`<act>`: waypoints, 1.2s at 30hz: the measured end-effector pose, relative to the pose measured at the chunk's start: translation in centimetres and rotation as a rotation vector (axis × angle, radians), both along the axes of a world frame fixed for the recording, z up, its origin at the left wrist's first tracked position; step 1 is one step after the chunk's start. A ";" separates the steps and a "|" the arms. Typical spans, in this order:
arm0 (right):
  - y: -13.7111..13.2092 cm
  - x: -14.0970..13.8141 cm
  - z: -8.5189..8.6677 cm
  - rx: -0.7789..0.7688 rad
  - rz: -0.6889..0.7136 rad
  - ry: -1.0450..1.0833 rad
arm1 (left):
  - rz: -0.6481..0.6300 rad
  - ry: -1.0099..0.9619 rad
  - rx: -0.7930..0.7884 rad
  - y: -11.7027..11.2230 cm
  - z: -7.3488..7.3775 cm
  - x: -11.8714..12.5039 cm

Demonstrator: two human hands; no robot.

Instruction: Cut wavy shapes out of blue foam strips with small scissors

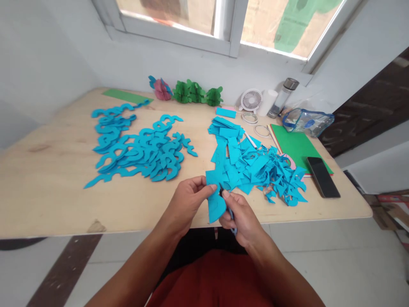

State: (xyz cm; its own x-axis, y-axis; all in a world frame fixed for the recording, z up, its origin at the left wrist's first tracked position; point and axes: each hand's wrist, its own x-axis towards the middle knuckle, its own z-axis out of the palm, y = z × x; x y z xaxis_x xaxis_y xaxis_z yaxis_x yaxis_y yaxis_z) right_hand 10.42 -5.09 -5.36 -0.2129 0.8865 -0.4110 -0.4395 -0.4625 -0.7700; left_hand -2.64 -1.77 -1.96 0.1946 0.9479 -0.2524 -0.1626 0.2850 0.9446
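My left hand [191, 199] pinches a piece of blue paper [215, 207] between thumb and fingers, just above the table's front edge. Scissors [232, 215] with a bluish handle are gripped in my right hand [240, 216]; their dark blades meet the paper's right side, where a curved notch shows. Beyond my hands lies a heap of blue paper scraps [255, 164], with folded blue strips [226, 127] at its back. To the left, cut blue wavy paper shapes [143, 149] are piled over one another.
At the back stand green paper ornaments [188, 91], a pink paper ornament [162, 90], a small white fan [251, 100] and a bottle [283, 97]. Tape rolls [249, 118], a clear pouch [308, 122], green sheets [297, 143] and a phone [323, 177] lie to the right.
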 end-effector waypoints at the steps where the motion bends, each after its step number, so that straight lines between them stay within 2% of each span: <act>1: 0.0 0.0 0.0 0.003 0.004 -0.002 | -0.002 0.005 -0.001 0.0 0.0 0.0; 21: -0.3 0.0 0.0 -0.020 0.014 0.001 | 0.016 -0.016 -0.031 0.0 -0.3 -0.3; 30: 0.0 0.2 0.1 -0.012 0.043 -0.001 | -0.045 0.034 -0.022 0.6 0.1 -0.7; 36: 0.1 0.0 -0.3 -0.013 0.024 0.014 | -0.069 0.034 -0.042 0.7 -0.3 -0.7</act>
